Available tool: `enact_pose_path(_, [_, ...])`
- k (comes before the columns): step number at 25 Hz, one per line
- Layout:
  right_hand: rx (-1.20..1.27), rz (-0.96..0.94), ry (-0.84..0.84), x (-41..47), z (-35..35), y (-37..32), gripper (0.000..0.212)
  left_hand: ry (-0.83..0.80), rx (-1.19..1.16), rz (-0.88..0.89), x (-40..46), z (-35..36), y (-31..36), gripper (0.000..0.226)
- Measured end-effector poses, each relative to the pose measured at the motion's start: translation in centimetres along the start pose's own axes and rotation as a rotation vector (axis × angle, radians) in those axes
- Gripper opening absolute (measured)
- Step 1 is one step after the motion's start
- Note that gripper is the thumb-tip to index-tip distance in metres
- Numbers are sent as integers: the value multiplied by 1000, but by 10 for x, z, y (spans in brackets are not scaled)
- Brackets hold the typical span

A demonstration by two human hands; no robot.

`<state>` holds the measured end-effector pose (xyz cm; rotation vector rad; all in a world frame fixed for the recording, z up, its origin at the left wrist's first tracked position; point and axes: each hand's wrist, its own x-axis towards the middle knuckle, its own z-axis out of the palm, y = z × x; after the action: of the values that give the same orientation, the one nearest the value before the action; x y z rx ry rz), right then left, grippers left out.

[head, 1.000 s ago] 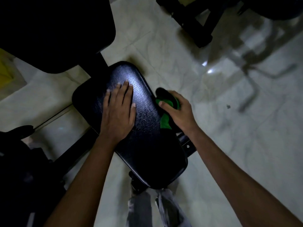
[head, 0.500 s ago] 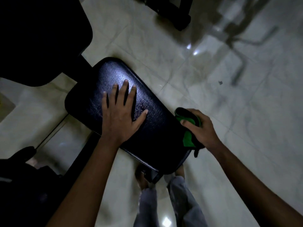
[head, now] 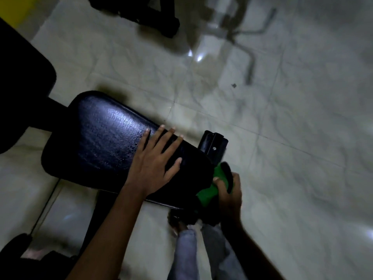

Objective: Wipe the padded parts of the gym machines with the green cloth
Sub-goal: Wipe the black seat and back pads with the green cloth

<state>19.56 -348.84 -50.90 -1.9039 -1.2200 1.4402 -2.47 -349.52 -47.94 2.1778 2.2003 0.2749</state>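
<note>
A large dark pad (head: 22, 81) filled the far-left edge of the view, its shape lost in shadow. Just right of it lay the black padded seat (head: 105, 142), its glossy upper face catching light and beaded with droplets toward the middle. The left hand (head: 153, 164) lay flat on the seat's near-right part, fingers spread and pressing down, apparently steadying it. At the seat's right end corner the green cloth (head: 210, 190) was bunched against the pad's edge, gripped by the right hand (head: 230, 197), whose fingers curled round it; something dark showed in that same grip, but what it was could not be told. A black bracket (head: 214, 146) stood just beyond that corner, over pale floor tiles (head: 292, 138). The step in hand looked like wiping the seat's end edge. Next, the cloth would likely need carrying back across the wet top face.
</note>
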Motion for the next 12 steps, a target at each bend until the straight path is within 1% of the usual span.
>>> enact_pose_path(1, [-18, 24, -9, -21, 1, 10, 33, 12, -12, -7, 1, 0, 1, 51])
enact_pose_path(3, [-26, -51, -18, -58, 6, 18, 31, 20, -27, -12, 1, 1, 1, 51])
enact_pose_path(4, [37, -100, 27, -61, 9, 18, 25, 24, -32, -10, 2, 1, 0, 51])
enact_pose_path(5, [107, -100, 84, -54, 12, 15, 20, 27, -33, -7, 3, 1, 0, 50])
enact_pose_path(7, [142, -78, 169, -26, 16, 0, 16, 22, -33, -10, 3, 1, -1, 50])
enact_pose_path(10, [109, -164, 140, 18, 16, -28, 18, 24, -54, -41, 1, 3, 1, 51])
enact_pose_path(12, [24, -272, 75, 30, 16, -47, 28, 37, -92, -85, -2, 3, 3, 53])
